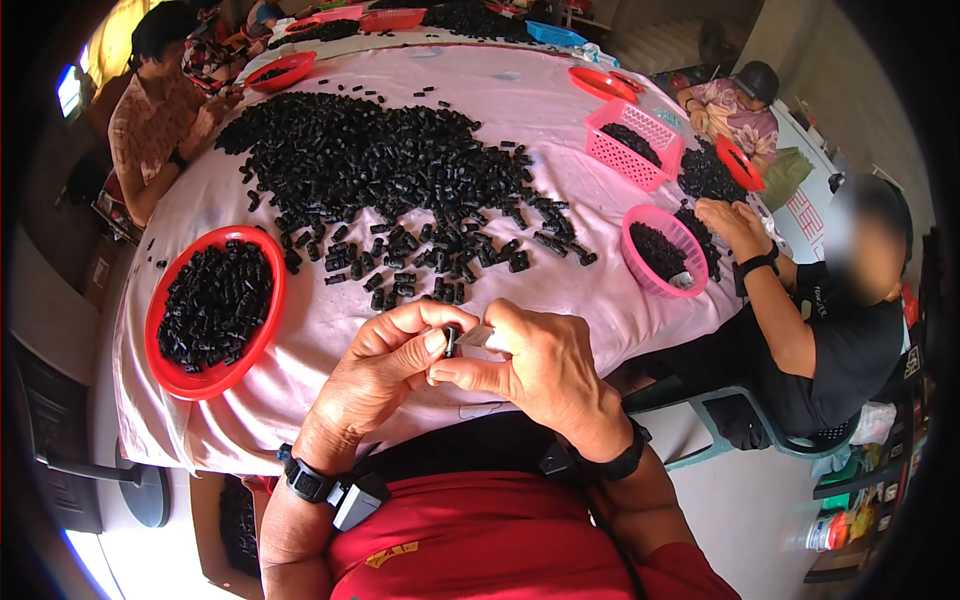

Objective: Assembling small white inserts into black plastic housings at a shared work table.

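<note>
Above the near edge of the table, my two hands meet in front of my red shirt. Between thumb and fingers, my left hand [390, 365] pinches a small black plastic part [451, 341]. My right hand [535, 370] is closed around a pale, whitish piece [484, 338] that points at the part; its kind is mostly hidden by the fingers. The right thumb lies close to the black part's lower end. Just beyond my hands, a large heap of similar black parts [360, 165] spreads over the pink tablecloth [545, 300], with several loose ones at its near side.
A red bowl [160, 350] full of black parts stands at left. At right are a round pink basket [700, 245] and a square pink basket [640, 175], both holding black pieces. A co-worker [850, 340] sits close on the right; another person [150, 125] sits far left.
</note>
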Tool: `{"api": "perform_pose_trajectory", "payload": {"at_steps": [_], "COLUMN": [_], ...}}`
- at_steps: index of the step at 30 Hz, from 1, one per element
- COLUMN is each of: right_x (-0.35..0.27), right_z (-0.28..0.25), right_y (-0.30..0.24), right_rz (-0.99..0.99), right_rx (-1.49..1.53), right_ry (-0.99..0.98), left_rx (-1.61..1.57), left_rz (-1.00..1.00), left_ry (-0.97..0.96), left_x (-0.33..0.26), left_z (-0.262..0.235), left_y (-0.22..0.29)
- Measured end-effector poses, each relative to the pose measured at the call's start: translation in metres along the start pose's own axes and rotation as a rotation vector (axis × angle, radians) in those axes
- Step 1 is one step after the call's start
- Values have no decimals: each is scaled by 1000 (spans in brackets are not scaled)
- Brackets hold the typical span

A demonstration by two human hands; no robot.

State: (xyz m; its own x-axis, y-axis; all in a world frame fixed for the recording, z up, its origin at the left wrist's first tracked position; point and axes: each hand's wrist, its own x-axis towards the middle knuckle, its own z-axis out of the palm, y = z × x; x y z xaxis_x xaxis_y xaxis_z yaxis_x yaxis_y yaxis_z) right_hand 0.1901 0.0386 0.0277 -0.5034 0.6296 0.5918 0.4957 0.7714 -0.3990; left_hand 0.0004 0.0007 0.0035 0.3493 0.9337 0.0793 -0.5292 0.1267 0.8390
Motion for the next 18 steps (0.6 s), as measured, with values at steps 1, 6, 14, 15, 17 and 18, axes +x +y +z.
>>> {"api": "perform_pose_trajectory", "payload": {"at_steps": [1,6,14,15,17,18], "right_x": [0,1,-1,-1,-1,-1], "right_z": [1,-1,0,0,0,0], "right_y": [0,0,0,0,0,0], "right_rz": [0,4,14,14,2,-9], "right_rx": [0,-16,-36,-46,-31,-15], "right_ry": [0,-15,-43,-60,-37,-14], "left_rx": [15,45,71,62,52,8], "left_rz": [3,1,21,26,30,6], "left_ry": [-6,18,1,9,16,6], "left_x": [0,0,1,1,1,0], "left_z": [0,4,1,1,2,2], "left_y": [0,3,0,-1,0,1]}}
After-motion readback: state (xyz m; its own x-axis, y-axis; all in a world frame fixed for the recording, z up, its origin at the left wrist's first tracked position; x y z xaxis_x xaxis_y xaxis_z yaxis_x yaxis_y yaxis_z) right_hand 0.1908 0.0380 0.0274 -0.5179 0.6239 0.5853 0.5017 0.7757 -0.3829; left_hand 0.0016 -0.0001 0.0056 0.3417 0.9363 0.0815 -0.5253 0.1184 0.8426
